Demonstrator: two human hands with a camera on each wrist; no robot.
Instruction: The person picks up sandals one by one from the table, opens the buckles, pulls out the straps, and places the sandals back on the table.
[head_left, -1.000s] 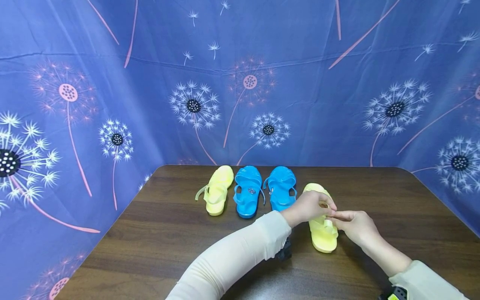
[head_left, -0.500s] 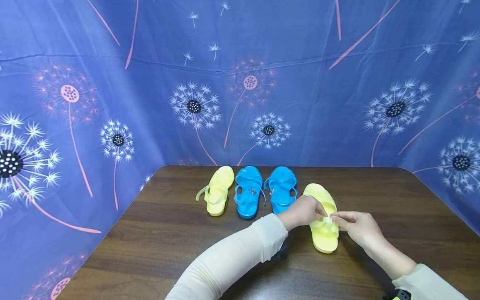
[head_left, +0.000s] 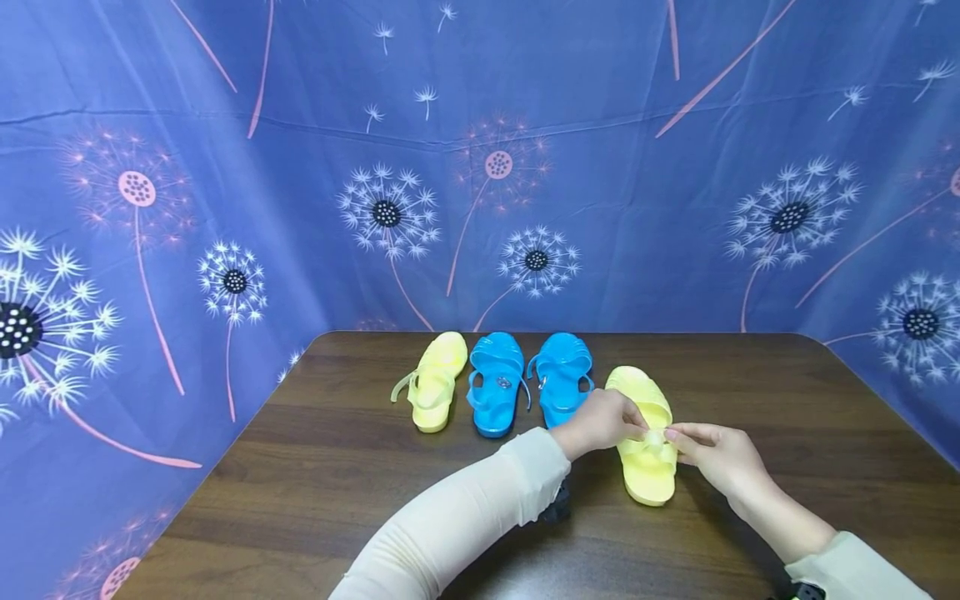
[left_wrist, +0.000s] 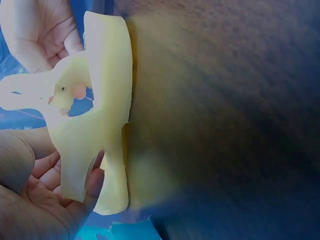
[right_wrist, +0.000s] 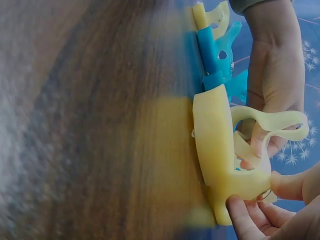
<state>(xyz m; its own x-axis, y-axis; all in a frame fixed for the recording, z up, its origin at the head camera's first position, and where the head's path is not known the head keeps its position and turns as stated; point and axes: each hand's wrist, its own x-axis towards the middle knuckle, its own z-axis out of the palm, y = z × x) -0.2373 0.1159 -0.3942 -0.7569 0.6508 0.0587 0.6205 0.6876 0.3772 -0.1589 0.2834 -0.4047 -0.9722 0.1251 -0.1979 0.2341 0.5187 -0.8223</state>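
A yellow sandal (head_left: 649, 485) lies sole down on the right half of the table, toe away from me. My left hand (head_left: 606, 421) reaches in from its left side, fingertips at the ankle strap (head_left: 654, 438). From the right, my right hand (head_left: 722, 457) pinches the sandal's upper by the strap end. In the left wrist view the left hand (left_wrist: 37, 200) has fingers and thumb round the upper. The right wrist view shows the strap (right_wrist: 285, 120) bent in a loop above the sole, and the right thumb and fingers (right_wrist: 240, 217) on the side of the upper.
Two blue sandals (head_left: 495, 383) stand side by side left of my left hand, and the right one is partly covered by that hand. Beyond them lies another yellow sandal (head_left: 432, 387) with its strap hanging loose. A patterned blue cloth (head_left: 630, 208) hangs behind the table (head_left: 315, 492).
My left hand has lowered slightly from above the strap, its fingers now at the strap's left. The strap end has come down between both hands' fingertips. The sandal stays in place.
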